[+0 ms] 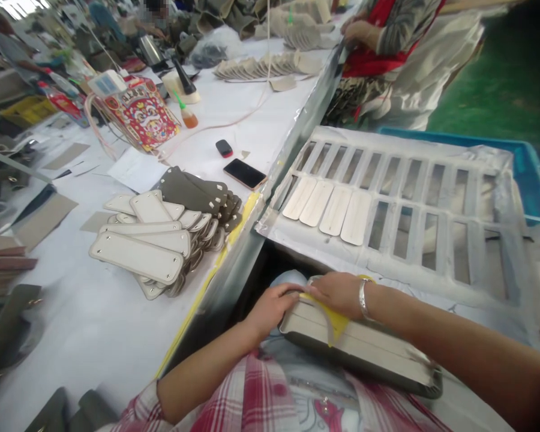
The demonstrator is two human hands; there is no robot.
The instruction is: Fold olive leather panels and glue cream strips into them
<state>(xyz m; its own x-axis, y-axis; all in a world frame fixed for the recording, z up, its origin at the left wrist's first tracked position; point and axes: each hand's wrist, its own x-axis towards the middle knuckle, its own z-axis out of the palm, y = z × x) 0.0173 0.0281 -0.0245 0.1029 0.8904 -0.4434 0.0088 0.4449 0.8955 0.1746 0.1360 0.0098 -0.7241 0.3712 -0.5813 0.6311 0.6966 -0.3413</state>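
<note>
A dark olive bag-like piece [360, 360] with a cream lining lies across my lap, its lined side facing up. At its left end, my left hand [272, 306] pinches the edge of a curved strip. Close beside it, my right hand [339, 293] has its fingers bent over the same end, touching a yellow sheet-like piece [337, 324]. A pale curved band runs down along the yellow piece. The fingertips of my right hand are partly hidden, so its exact grip is unclear. A silver bracelet [363, 298] circles my right wrist.
A slotted white rack [378, 195] holds several cream panels [315, 204]. On the left table lies a pile of cream and olive panels [139, 246], near a phone [245, 173], a red patterned bag [144, 114] and a small bottle [189, 117]. A co-worker's hands [360, 33] show beyond.
</note>
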